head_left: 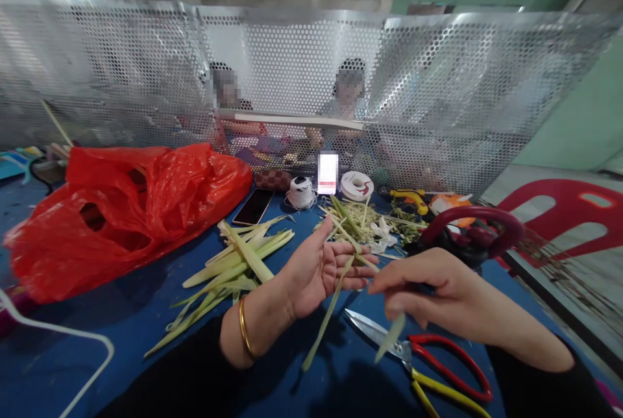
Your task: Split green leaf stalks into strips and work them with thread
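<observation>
My left hand (318, 272) is palm up with its fingers stretched out, a gold bangle (247, 327) around its wrist. Pale green leaf strips, crossed or knotted together (357, 254), lie over its fingers, and one long strip end (326, 324) hangs down toward the table. My right hand (423, 288) pinches another end of the strips between thumb and fingers; a flat leaf tip (390, 338) sticks out below it. Under the right hand are scissors (403, 348) with one red and one yellow handle, blades slightly apart. Left of my left wrist lies a pile of pale husk-like leaves (238, 259).
On the blue table (277, 392) are a red plastic bag (160, 210), a dark phone (253, 206), a white thread spool (300, 193), a ribbon roll (357, 185), a lit phone screen (328, 172), plant scraps (363, 218) and a yellow-handled tool (411, 197). Two people sit behind a perforated metal screen (296, 41).
</observation>
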`<action>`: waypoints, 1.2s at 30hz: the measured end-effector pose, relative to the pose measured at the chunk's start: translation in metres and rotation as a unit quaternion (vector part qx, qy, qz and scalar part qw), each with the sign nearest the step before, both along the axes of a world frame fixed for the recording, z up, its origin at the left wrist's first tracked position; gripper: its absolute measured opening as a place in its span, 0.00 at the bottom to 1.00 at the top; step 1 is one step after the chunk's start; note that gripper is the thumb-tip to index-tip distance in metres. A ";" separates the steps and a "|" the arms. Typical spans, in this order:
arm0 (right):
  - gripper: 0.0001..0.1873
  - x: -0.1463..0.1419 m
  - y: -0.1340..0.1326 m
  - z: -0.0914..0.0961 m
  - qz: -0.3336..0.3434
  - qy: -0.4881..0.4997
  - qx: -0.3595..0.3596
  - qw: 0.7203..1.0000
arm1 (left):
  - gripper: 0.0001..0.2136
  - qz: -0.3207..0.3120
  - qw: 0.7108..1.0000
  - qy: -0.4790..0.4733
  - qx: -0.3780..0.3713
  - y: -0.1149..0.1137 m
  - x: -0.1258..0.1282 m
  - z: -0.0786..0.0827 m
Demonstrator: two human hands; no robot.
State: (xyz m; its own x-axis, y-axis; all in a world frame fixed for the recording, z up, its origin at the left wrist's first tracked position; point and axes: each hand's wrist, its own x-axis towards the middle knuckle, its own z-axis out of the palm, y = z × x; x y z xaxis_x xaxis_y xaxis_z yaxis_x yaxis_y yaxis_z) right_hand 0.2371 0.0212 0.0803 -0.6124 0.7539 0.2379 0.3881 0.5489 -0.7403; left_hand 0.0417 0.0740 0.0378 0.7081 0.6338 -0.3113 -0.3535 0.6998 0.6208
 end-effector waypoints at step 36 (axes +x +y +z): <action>0.24 -0.021 0.014 -0.030 -0.120 0.229 -0.046 0.965 | 0.40 -0.055 0.997 0.021 0.041 -0.010 0.007 -0.003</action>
